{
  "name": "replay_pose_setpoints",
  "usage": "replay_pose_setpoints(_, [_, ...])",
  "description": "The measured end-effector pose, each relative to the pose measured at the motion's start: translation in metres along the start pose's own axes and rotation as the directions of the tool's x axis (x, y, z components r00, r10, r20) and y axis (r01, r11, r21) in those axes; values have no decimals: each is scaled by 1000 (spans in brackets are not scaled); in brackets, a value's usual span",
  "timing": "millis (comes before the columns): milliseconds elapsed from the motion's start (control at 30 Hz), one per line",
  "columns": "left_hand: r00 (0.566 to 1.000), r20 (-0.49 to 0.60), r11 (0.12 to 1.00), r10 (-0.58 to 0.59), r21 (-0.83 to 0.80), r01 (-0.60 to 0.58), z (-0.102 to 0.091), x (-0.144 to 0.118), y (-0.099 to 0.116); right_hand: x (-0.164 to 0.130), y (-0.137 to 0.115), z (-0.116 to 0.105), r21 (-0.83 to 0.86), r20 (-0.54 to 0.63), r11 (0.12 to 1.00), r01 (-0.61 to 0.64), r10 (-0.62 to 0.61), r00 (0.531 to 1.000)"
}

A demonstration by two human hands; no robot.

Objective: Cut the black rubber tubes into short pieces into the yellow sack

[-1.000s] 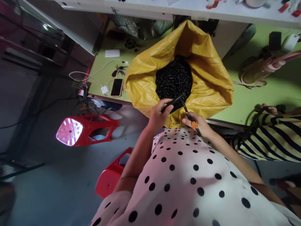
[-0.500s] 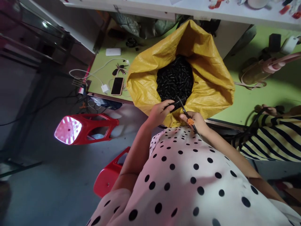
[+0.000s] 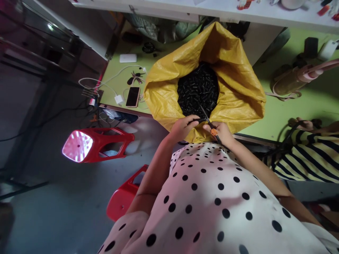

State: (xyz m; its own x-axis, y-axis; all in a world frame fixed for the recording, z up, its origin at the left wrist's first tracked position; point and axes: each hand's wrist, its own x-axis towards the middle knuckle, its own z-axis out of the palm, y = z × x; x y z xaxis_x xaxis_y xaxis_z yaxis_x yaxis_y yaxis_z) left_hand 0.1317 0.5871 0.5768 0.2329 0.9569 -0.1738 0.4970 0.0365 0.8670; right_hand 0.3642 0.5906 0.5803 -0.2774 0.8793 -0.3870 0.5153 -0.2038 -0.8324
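A yellow woven sack (image 3: 169,76) stands with its mouth spread wide, holding a heap of small black tube-like pieces (image 3: 197,88). At the sack's near rim, my left hand (image 3: 182,127) is closed around a thin black ribbed piece (image 3: 200,120) that points right. My right hand (image 3: 223,133) grips a pair of scissors (image 3: 209,123) with an orange patch near the handle. The blades reach up and left over the black pieces, beside the end of the ribbed piece. Whether the blades touch it, I cannot tell.
On the green table (image 3: 111,83) lie a phone (image 3: 132,97), keys (image 3: 136,77), a white charger (image 3: 119,99) and a bottle (image 3: 287,83). A white shelf (image 3: 172,8) crosses above. Red stools (image 3: 111,141) stand at the left. A person in a striped top (image 3: 312,153) is at the right.
The black ribbed piece in my left hand has swung from slanting upward to nearly level. My left hand has shifted slightly right and down; the scissors stay close to it.
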Motion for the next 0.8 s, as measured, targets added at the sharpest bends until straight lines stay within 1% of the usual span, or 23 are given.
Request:
replay_pose_setpoints(67, [997, -67, 999, -46, 17, 47, 5, -1, 4, 2, 0, 1, 65, -55, 998, 5, -2, 999])
replay_pose_setpoints(100, [995, -80, 998, -61, 23, 63, 8, -3, 8, 2, -2, 2, 120, -60, 993, 2, 6, 998])
replay_pose_setpoints(133, [996, -68, 998, -60, 24, 61, 11, -6, 11, 3, -5, 1, 183, -52, 983, -3, 13, 999])
replay_pose_setpoints(200, [1000, -1, 1000, -19, 2, 19, 19, -12, 19, 4, -14, 0, 290, -34, 957, -2, 12, 999])
replay_pose_setpoints(233, [999, 31, 1000, 5, -26, -4, 22, -14, 21, 4, -20, -1, 319, -52, 948, 10, 7, 999])
replay_pose_setpoints(300, [999, 46, 995, 15, -95, -10, 27, -16, 24, 4, -28, -5, 329, -151, 943, 49, 1, 989])
replay_pose_setpoints(333, [1000, 20, 992, -1, -123, 4, 29, -16, 24, 4, -30, -8, 314, -209, 947, 71, -4, 978])
replay_pose_setpoints(367, [999, -26, 989, -22, -146, 18, 28, -15, 23, 2, -30, -11, 284, -257, 955, 89, -14, 966])
replay_pose_setpoints(400, [996, -85, 986, -41, -162, 26, 27, -14, 21, 0, -28, -14, 242, -282, 965, 101, -30, 959])
replay_pose_setpoints(433, [988, -146, 985, -55, -169, 30, 25, -13, 19, -3, -23, -16, 194, -275, 975, 105, -49, 960])
replay_pose_setpoints(467, [978, -197, 985, -64, -171, 30, 21, -12, 18, -7, -18, -18, 149, -236, 984, 98, -61, 970])
replay_pose_setpoints(500, [970, -233, 985, -65, -172, 25, 17, -11, 16, -12, -12, -20, 115, -172, 990, 80, -59, 983])
replay_pose_setpoints(567, [965, -258, 986, -51, -165, 8, 10, -11, 16, -21, -1, -18, 92, -9, 996, 18, -17, 1000])
replay_pose_setpoints(600, [965, -260, 988, -42, -155, 1, 7, -12, 17, -25, 3, -16, 98, 58, 995, -14, 8, 998])
replay_pose_setpoints(633, [965, -259, 990, -32, -142, -5, 5, -12, 18, -29, 6, -13, 106, 100, 994, -38, 27, 995])
replay_pose_setpoints(700, [969, -245, 993, -12, -115, -17, 5, -13, 22, -34, 7, -6, 115, 130, 992, -59, 44, 991])
replay_pose_setpoints(800, [978, -206, 995, 12, -95, -32, 8, -14, 25, -35, 4, 2, 95, 115, 994, -61, 50, 992])
